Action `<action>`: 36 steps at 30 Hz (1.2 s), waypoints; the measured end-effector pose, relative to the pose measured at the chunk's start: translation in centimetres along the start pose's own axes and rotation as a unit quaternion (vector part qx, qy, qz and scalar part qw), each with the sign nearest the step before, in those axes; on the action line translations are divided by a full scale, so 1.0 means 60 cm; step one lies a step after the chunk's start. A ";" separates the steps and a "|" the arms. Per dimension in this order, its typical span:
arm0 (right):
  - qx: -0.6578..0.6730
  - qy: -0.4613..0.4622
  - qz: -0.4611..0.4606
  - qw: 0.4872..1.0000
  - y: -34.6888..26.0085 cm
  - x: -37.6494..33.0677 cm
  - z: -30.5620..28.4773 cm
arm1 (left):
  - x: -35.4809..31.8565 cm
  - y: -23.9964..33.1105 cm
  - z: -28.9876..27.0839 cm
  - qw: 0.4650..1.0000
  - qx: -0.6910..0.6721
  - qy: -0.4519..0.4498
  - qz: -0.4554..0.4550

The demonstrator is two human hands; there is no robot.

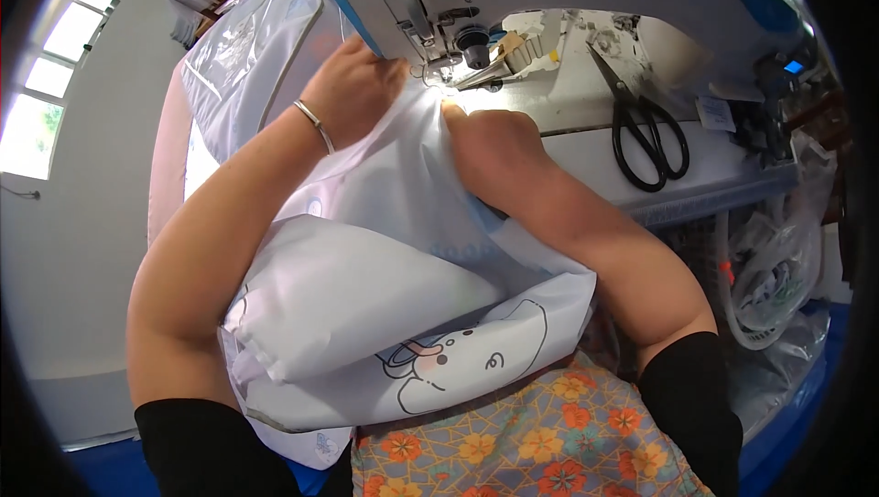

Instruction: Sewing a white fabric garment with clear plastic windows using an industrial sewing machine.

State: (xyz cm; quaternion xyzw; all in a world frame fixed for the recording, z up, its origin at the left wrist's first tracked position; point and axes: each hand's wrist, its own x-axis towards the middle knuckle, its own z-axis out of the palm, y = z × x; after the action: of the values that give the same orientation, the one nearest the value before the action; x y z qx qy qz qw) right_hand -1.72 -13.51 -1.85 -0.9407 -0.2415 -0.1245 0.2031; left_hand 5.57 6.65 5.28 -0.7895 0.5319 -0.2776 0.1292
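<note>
A large piece of thin white fabric (pixel 366 286) with cartoon animal prints rises from my lap to the needle area of a white and blue sewing machine (pixel 586 2). My left hand (pixel 357 89), a bracelet at its wrist, is closed on the fabric just left of the presser foot (pixel 444 65). My right hand (pixel 490 135) is bent in at the fabric's right side, closed on its edge right in front of the needle area. Most of its fingers are hidden behind the back of the hand and the cloth. Lamp light washes out the fabric at the foot.
Large black-handled scissors (pixel 648 135) lie on the machine table to the right. Behind the needle are a small ribbed pale object (pixel 531 50) and scraps. Clear plastic bags (pixel 778 268) hang at the right. More glossy white fabric (pixel 247 66) spreads out at the far left.
</note>
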 end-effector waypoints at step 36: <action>0.078 0.065 -0.026 0.994 0.032 -0.011 -0.002 | 0.034 0.121 0.012 0.937 -0.113 -0.221 -0.245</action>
State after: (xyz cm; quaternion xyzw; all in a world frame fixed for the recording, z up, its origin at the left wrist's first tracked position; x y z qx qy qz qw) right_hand -1.34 -15.36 -2.57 -0.9052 -0.2615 -0.1715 0.2877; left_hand 0.97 1.79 1.67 -0.9462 0.3079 -0.0572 0.0818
